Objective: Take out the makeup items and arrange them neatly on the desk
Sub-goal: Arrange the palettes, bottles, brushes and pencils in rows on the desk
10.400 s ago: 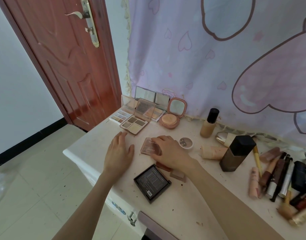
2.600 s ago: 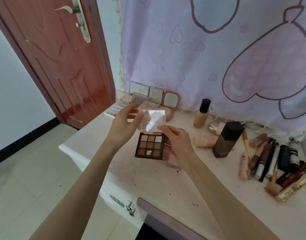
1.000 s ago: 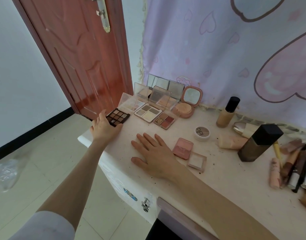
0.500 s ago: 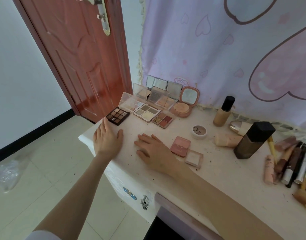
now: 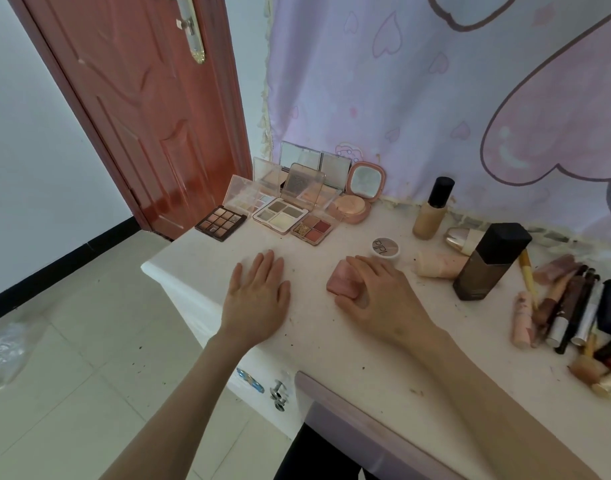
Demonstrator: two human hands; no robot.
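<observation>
Right hand: right hand [image 5: 376,296] is laid over a pink compact [image 5: 342,280] on the desk [image 5: 331,341], fingers [image 5: 361,268] curled along its far edge and thumb pressed at its near corner, so the compact is gripped while flat on the surface
Left hand: left hand [image 5: 257,296] is rested palm down on the bare desk, fingers spread and nothing held, just left of the pink compact and apart from it
Just behind right hand: a small round pot [image 5: 386,247] is seen close to the fingertips; whether it is touched cannot be told
Back-left row: a dark nine-pan palette [image 5: 221,223], a pale four-pan palette [image 5: 280,215] with its clear lid raised, and a small red-toned quad [image 5: 312,230] are set side by side near the corner
Behind the row: further open palettes with mirrors and a round pink mirror compact [image 5: 352,204] are stood against the curtain [image 5: 435,98]
Right of the hands: a beige foundation bottle [image 5: 432,216] is upright, a dark square bottle [image 5: 487,263] is upright, and a peach tube [image 5: 439,266] is lying between them
Far right edge: a loose cluster of pencils and tubes [image 5: 570,310] is heaped together
Surroundings: a red door [image 5: 134,109] is seen left of the curtain
</observation>
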